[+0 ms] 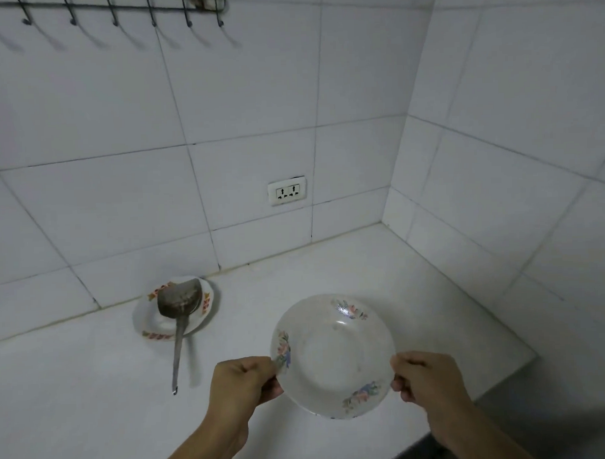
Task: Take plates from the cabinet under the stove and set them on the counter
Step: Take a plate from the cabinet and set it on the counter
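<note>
The plate (333, 357) is pinched at its rim by the left hand (243, 386) at 9 o'clock and the right hand (428, 379) at 3 o'clock, over the counter (381, 261). It should be lowered level, clear of the dish (150, 320) at 10 o'clock, and released only once seated.

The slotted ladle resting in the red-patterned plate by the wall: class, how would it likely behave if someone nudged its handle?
The ladle would probably pivot or tip out, since its long handle overhangs the plate rim. It looks like rigid metal, so likely no bending. The shallow plate might slide on the smooth counter.
</note>
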Demonstrator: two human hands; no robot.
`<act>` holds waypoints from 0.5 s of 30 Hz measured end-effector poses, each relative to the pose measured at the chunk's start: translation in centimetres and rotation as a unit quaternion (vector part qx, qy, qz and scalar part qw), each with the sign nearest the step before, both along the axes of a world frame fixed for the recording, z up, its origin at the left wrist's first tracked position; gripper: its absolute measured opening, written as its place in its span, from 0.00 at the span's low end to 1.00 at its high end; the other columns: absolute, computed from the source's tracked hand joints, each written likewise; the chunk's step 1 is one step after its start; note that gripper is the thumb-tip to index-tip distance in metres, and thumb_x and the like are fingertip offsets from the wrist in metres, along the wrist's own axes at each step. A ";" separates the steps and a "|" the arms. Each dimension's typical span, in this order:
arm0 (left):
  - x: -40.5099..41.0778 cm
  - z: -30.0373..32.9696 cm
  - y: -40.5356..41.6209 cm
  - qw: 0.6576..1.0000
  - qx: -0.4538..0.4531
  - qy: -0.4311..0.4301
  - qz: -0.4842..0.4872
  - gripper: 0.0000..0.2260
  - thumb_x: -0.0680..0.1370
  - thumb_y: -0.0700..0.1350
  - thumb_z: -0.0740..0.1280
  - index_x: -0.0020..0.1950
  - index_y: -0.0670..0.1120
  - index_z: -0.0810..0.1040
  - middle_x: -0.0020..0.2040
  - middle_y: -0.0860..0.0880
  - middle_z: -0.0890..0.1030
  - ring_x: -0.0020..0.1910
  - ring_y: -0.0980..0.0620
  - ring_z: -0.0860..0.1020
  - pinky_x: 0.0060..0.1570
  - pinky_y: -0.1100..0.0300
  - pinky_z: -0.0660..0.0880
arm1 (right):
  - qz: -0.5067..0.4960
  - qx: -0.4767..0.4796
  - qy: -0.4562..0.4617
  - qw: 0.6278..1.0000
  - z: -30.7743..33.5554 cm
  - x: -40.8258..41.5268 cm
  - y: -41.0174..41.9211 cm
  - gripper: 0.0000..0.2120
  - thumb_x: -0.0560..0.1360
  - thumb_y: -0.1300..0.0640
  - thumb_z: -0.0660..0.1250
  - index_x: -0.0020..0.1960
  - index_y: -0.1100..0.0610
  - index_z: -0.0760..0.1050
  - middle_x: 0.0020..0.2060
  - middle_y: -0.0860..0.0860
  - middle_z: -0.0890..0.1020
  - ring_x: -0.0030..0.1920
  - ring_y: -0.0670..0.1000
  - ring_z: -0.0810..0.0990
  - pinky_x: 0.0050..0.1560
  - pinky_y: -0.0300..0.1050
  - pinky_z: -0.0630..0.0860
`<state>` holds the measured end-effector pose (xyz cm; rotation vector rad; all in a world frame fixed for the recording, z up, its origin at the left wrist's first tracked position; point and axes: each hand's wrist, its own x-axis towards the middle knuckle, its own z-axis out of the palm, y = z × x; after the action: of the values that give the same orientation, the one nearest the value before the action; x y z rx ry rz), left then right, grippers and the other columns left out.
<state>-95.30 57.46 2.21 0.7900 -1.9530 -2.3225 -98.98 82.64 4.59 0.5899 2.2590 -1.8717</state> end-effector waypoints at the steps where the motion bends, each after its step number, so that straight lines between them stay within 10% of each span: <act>1: -1.4 -0.6 -0.5 1.000 0.002 -0.006 0.003 0.07 0.71 0.34 0.71 0.35 0.31 0.82 0.31 0.38 0.81 0.31 0.47 0.79 0.36 0.58 0.81 | 0.001 -0.006 -0.007 1.000 -0.6 -1.6 -0.4 0.15 0.72 0.68 0.68 0.28 0.60 0.81 0.22 0.58 0.80 0.24 0.53 0.75 0.25 0.41 0.73; 15: -18.1 -7.6 -5.4 0.991 0.001 -0.085 0.101 0.09 0.72 0.31 0.70 0.34 0.38 0.86 0.37 0.38 0.86 0.34 0.43 0.85 0.32 0.57 0.82 | 0.060 -0.025 -0.063 0.996 -8.7 -22.3 -7.0 0.08 0.70 0.71 0.67 0.34 0.66 0.80 0.22 0.59 0.78 0.23 0.53 0.75 0.24 0.40 0.73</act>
<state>-113.41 52.01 -5.41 1.1620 -1.8285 -2.2056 -121.32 75.59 -4.14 0.5362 2.1125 -1.7775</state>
